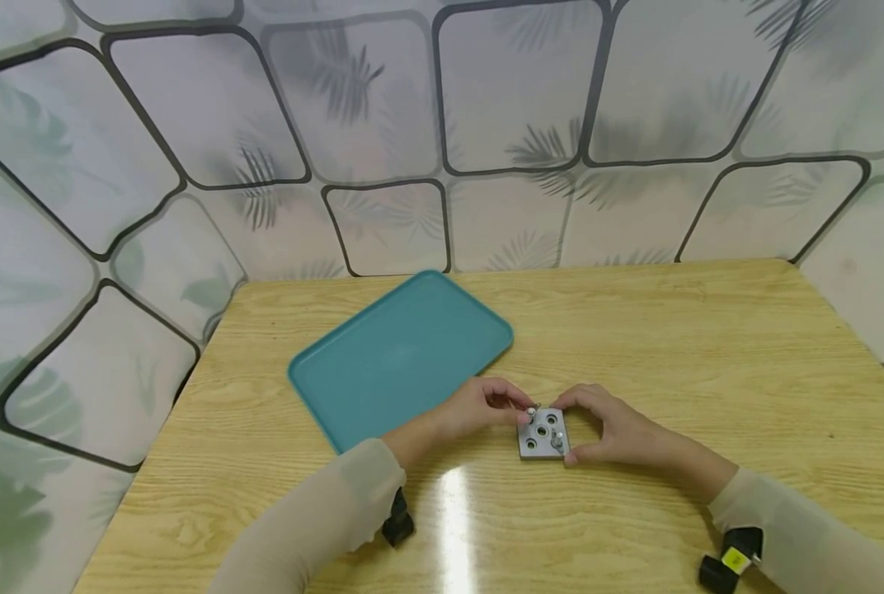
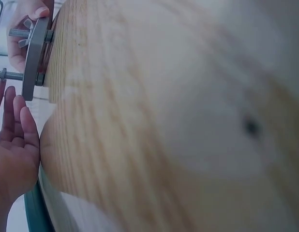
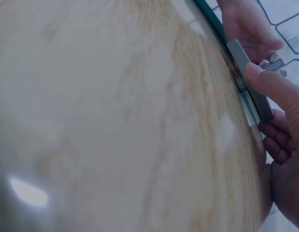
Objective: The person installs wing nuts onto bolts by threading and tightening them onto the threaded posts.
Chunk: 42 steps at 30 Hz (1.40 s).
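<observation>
A square metal plate [image 1: 544, 451] with several round holes is held just over the table, in front of the person. Two threaded bolts pass through it, their heads on the underside in the wrist views. One wing nut [image 2: 27, 33] sits partway along its bolt, on the right hand's side. On the other bolt [image 2: 14, 76], a nut [image 2: 2, 73] is out at the tip, where the left hand [image 1: 475, 407] pinches it between thumb and forefinger. The right hand [image 1: 627, 426] grips the plate's right side, its thumb [image 3: 273, 84] on one edge and fingers on the opposite one.
A teal tray [image 1: 405, 346] lies at an angle behind the left hand on the wood-grain table [image 1: 679, 346]. A patterned wall covering [image 1: 516, 91] stands behind the table. Black wrist cameras [image 1: 397, 521] hang under both sleeves.
</observation>
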Tool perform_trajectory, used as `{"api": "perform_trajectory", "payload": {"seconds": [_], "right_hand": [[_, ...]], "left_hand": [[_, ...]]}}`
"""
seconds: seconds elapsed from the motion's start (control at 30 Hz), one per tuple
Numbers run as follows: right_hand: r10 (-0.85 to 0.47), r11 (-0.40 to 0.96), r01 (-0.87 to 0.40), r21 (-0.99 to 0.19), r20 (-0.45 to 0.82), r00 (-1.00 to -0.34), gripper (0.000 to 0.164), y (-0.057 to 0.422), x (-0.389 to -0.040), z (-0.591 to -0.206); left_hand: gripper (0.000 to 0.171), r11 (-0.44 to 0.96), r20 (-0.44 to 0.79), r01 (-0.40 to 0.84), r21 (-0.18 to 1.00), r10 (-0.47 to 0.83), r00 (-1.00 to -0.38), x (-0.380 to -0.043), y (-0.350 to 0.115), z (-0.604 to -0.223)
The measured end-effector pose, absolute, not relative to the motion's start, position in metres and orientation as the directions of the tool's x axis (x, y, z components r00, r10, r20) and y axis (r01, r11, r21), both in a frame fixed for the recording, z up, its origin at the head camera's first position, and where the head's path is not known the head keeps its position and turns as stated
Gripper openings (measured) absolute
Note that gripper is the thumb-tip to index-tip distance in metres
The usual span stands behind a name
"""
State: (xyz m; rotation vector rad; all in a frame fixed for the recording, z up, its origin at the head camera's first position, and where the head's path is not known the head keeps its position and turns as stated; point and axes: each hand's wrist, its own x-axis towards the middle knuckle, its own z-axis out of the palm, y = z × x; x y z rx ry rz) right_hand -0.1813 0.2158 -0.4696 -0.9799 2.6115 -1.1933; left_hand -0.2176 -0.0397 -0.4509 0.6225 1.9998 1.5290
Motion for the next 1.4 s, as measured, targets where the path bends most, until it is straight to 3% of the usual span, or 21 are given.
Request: {"api": "perform_trajectory", "payload": {"seconds": [0.2, 0.43, 0.7, 1.4], "right_hand": [[-0.594, 0.487, -0.513, -0.707, 0.163, -0.788, 0.054, 0.2161, -0.181, -0.4699], [-0.591, 0.483, -0.507, -0.714, 0.162, -0.79, 0.054, 0.2163, -0.1808, -0.4713], [-0.594, 0.481, -0.505, -0.717, 0.157, -0.789, 0.054, 0.2158, -0.1807, -0.4701], [-0.595, 0.483, -0.503, -0.717, 0.152, -0.789, 0.054, 0.2173, -0.1824, -0.4726]], "left_hand": [[0.024, 0.267, -0.16, 0.027, 0.963, 0.653, -0.74, -0.2174, -0.0399, -0.4503], [0.026, 0.253, -0.168, -0.011, 0.967, 0.607, -0.777, -0.2188, -0.0391, -0.4531], [0.015, 0.269, -0.184, -0.029, 0.963, 0.573, -0.799, -0.2195, -0.0389, -0.4546], [0.019, 0.262, -0.163, 0.002, 0.965, 0.607, -0.778, -0.2193, -0.0394, -0.4541]]}}
